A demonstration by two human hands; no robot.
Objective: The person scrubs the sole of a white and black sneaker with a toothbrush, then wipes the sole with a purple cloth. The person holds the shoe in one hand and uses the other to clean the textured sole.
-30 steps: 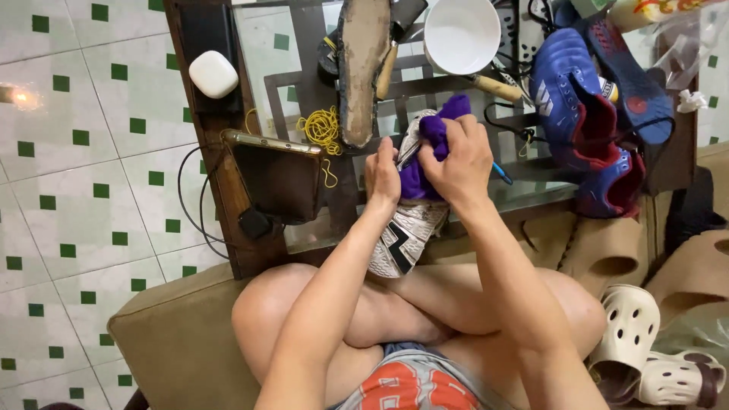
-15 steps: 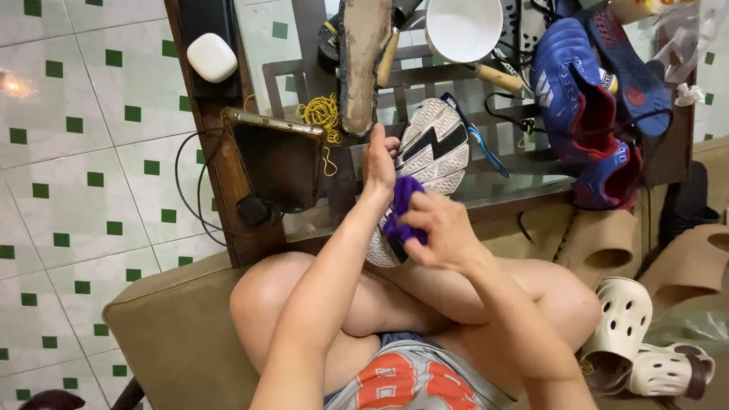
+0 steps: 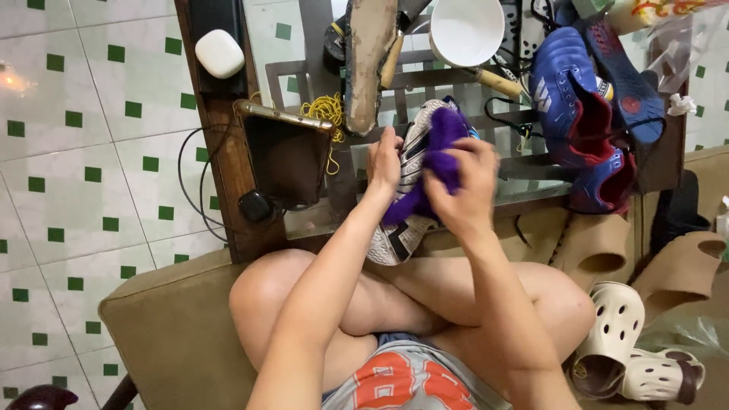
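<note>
My left hand grips the side of a white and black sports shoe, holding it upright over my crossed legs at the table edge. My right hand is closed on a purple cloth and presses it against the shoe's surface. The cloth covers the middle of the shoe; its toe and heel ends show above and below.
A glass-topped wooden table holds a phone, white earbud case, yellow cord, a worn shoe sole, white bowl and blue and red shoes. Cream clogs lie at the right. I sit on a tan cushion.
My right hand with the purple cloth went down the shoe toward me, then back up over its middle. The left hand kept its hold and the shoe tilted slightly.
</note>
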